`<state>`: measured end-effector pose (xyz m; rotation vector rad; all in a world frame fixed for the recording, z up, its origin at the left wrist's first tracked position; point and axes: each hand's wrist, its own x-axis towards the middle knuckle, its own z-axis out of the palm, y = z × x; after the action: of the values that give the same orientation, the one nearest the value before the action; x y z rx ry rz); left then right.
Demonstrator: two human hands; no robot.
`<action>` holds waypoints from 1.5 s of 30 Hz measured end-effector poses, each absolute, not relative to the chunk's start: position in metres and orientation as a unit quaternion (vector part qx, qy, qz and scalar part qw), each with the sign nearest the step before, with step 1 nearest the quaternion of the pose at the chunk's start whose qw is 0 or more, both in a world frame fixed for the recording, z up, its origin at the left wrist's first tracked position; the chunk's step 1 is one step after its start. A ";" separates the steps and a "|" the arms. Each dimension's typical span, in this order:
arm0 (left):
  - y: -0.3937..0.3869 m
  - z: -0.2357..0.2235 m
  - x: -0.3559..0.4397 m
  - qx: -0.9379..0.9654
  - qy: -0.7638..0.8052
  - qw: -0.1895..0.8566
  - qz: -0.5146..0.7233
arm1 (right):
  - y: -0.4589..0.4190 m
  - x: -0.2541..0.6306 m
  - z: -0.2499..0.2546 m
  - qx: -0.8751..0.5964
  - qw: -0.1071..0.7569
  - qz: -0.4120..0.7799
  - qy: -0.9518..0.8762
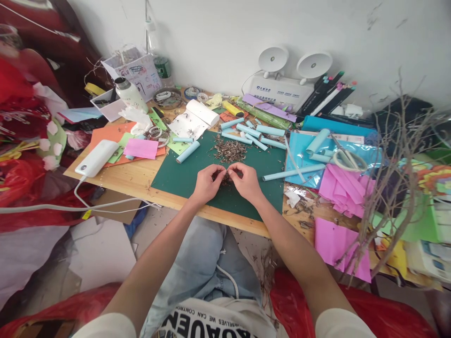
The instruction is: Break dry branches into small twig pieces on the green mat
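Side by side over the green cutting mat (pixel 176 173), my left hand (pixel 210 182) and my right hand (pixel 244 179) are both closed in a pinch. Between the fingertips show small dark bits, like the dry brown plant pieces (pixel 230 150) heaped just beyond them. Too little of what the fingers hold can be seen to tell whether it is one piece or several. Around the heap lie several light-blue paper tubes (pixel 269 130). One short tube (pixel 188 152) rests left of it, and a long thin tube (pixel 294 172) lies to the right, across the mat's edge.
Scissors (pixel 349 159) and pink crepe paper (pixel 343 188) lie at the right, beside upright dry branches (pixel 387 202). A white power bank (pixel 97 158) with a cable sits at the left edge. At the back stand a white bottle (pixel 131 95) and a twin-lamp emergency light (pixel 278 91).
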<state>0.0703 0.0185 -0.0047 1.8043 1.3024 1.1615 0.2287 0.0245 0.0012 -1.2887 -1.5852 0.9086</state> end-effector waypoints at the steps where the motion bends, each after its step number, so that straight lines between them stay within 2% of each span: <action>1: 0.018 -0.005 0.070 0.678 0.494 0.316 0.444 | 0.025 0.230 0.002 -0.522 0.445 0.371 -0.626; 6: 0.020 -0.010 0.068 0.655 0.496 0.336 0.461 | 0.028 0.238 0.007 -0.517 0.465 0.303 -0.652; 14: 0.020 -0.008 0.070 0.672 0.495 0.312 0.455 | 0.027 0.235 0.005 -0.457 0.467 0.247 -0.716; 24: 0.021 -0.010 0.072 0.716 0.494 0.261 0.419 | 0.021 0.231 0.002 -0.492 0.403 0.163 -0.754; 30: 0.019 -0.004 0.073 0.727 0.482 0.239 0.426 | 0.018 0.222 0.001 -0.535 0.443 0.299 -0.654; 38: 0.018 -0.003 0.072 0.730 0.475 0.249 0.425 | 0.025 0.227 -0.001 -0.521 0.464 0.432 -0.571; 42: 0.020 -0.006 0.071 0.690 0.501 0.277 0.443 | 0.028 0.235 0.004 -0.535 0.464 0.369 -0.602; 45: 0.021 -0.009 0.071 0.649 0.522 0.313 0.457 | 0.028 0.237 0.006 -0.522 0.431 0.293 -0.676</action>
<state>0.0705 0.0211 -0.0088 1.7103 1.3758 1.2054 0.2373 0.0284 0.0055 -1.3010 -1.6854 0.7314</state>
